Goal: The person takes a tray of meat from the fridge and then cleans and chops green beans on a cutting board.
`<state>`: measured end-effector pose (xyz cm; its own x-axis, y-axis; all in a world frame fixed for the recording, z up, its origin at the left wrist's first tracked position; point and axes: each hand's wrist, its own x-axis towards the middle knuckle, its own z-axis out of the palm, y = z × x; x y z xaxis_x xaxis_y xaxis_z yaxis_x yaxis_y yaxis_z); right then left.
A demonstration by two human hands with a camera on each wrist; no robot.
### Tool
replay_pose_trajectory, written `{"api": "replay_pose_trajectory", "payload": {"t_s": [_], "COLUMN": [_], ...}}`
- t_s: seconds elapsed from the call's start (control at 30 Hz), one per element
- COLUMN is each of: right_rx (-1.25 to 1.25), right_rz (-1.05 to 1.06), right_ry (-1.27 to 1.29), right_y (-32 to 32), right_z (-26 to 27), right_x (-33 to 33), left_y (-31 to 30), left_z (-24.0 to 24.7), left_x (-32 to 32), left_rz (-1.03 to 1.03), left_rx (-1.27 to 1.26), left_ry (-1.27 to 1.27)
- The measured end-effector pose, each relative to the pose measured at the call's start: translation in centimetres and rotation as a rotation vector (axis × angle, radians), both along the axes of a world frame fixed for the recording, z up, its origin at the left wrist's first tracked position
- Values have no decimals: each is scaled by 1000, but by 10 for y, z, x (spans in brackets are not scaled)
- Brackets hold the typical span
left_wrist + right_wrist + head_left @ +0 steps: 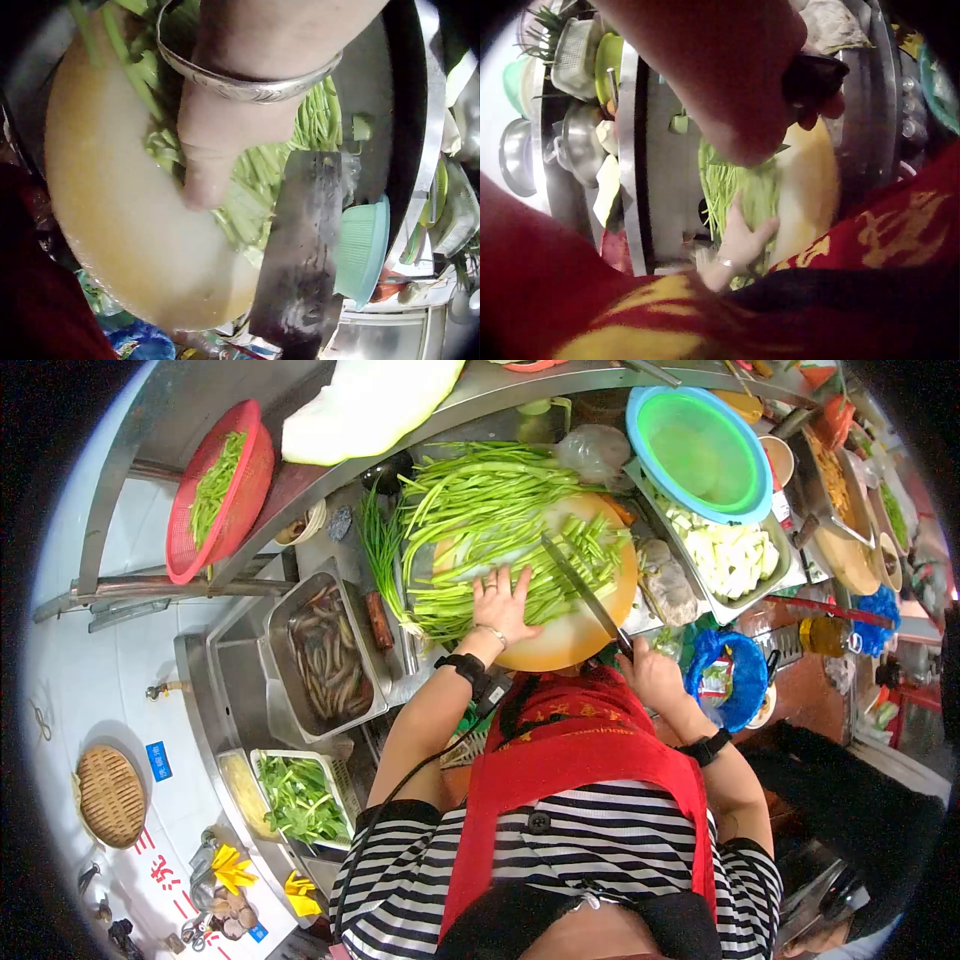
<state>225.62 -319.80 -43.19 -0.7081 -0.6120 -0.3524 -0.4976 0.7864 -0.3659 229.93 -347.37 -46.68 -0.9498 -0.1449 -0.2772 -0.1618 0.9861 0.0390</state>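
Long green stalks [480, 500] lie in a thick pile over a round yellowish cutting board [560, 648]. My left hand [505, 605] rests on the pile with its fingers spread, pressing the stalks. Gripped by its dark handle in my right hand [655, 678], a cleaver [582, 588] slants across the board at the cut end of the pile. Its broad, wet blade [296, 247] stands beside the stalks in the left wrist view. Shorter cut pieces [597, 547] lie on the far side of the blade. In the right wrist view the forearm hides most of the cleaver.
A blue basin with a green strainer [705, 450] sits over a tray of pale cut vegetables [735, 555] at the right. Left of the board are thin green onions [380, 560] and a metal tub [325, 650] of dark, slender items. A blue-lined bin [740, 705] stands near the right arm.
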Motion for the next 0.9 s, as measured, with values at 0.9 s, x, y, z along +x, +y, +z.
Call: {"api": "replay_pose_trajectory", "payload": {"t_s": [0.9], "right_rx": [-265], "right_rz": [-106], "right_ry": [88], "right_y": [-10], "right_z": [-4], "right_x": [-14], "left_y": [16], "left_z": [-15], "left_x": [-12], "left_rz": [83], "left_rx": [-9], "left_ry": [97]}}
